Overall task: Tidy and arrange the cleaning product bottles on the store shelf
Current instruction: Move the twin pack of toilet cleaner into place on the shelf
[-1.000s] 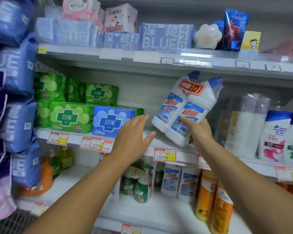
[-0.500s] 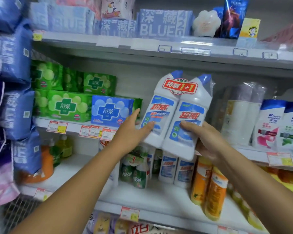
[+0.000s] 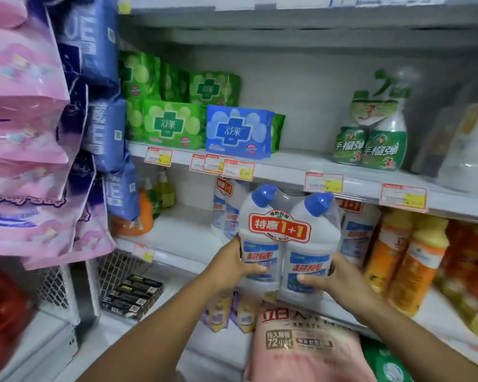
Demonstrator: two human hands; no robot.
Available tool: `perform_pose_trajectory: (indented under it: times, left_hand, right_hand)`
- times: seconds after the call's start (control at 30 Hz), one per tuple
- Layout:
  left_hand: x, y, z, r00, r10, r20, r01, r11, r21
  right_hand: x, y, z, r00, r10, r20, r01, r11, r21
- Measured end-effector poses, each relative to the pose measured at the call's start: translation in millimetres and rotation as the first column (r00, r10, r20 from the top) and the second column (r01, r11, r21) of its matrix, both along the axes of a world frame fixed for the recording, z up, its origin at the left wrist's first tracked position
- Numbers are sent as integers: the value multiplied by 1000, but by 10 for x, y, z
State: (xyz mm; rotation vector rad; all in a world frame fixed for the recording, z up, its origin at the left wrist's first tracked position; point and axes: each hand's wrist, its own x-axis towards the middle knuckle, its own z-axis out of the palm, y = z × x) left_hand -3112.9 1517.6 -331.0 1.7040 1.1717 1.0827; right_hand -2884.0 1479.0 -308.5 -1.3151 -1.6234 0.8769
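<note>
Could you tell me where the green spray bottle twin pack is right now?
The green spray bottle twin pack stands on the upper shelf at right, above the orange bottles.

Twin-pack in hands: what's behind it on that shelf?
Behind the twin-pack stand more white 1+1 packs, one each side. Both hands grip it. The shelf directly behind is hidden.

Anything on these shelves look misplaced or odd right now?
Yes: the green spray bottle pack stands alone on the upper shelf, level with the pad packets, away from the other cleaners below. The twin pack of white bottles is off the shelf, held in both hands. No spills or damage show.
</note>
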Motion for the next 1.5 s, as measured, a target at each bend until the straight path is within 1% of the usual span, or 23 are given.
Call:
perform_pose_trajectory:
  times: [0.13,0.27,0.4,0.57,0.7,0.8,0.9,0.97,1.03,1.1,1.17,1.23,1.27,1.33,1.4,1.5]
  left_hand:
    - [118,313,-206,999,43,0,-43,998,-34]
    - [54,651,-290,996,87,25,-85,993,-76]
    - [-248,967,-273,993,114,-4,-114,993,-23]
    - [-642,1192,-373,983,169,-66,-172,984,-41]
    - [-825,1356,-413,968,229,-101,-235,971,-52]
    - [-946,1456,-431,954,278,-110,-286,956,-63]
    - [-1047,1550,-500,937,343,-61,-346,936,-64]
    - [-1061,1578,-539,906,423,-21,-424,905,-48]
    - [-1051,1570,-578,870,492,-29,-492,870,-9]
    - [-1038,1525,-626,856,516,-31,-515,857,20]
    - [-1009,1445,-648,859,511,-32,-510,859,38]
    - [-944,1336,-650,868,491,-72,-488,871,56]
    - [-886,1264,-618,870,482,-104,-478,876,59]
    - [-747,1119,-554,871,467,-154,-456,884,104]
    - [-579,972,-434,877,451,-166,-410,883,231]
    - [-295,787,-92,893,429,-136,-354,857,374]
  right_hand:
    - [10,319,-195,997,-67,-22,67,998,0]
    - [-43,735,-319,999,-52,14,52,998,-19]
    - [-317,1082,-358,1000,-25,-13,25,1000,0]
    - [-713,1460,-564,1000,30,-8,-30,999,-23]
    - [-931,1696,-587,999,44,-9,-45,998,-52]
    - [-1081,1809,-602,999,50,0,-50,998,-41]
    - [-1281,1921,-685,998,-15,65,15,1000,2]
    - [-1458,1991,-765,990,-111,90,107,993,52]
    - [-1640,2003,-774,980,-197,12,196,980,45]
    - [-1751,2006,-755,974,-225,-27,226,974,22]
    - [-1756,1974,-762,983,-173,-56,172,985,-17]
    - [-1670,1818,-751,994,-87,-67,84,996,-42]
    - [-1588,1702,-725,996,-75,-44,73,996,-40]
    - [-1380,1404,-607,996,-85,-31,86,996,33]
    - [-1138,1076,-385,994,-89,-68,100,975,200]
    - [-768,619,93,982,-112,-154,168,891,422]
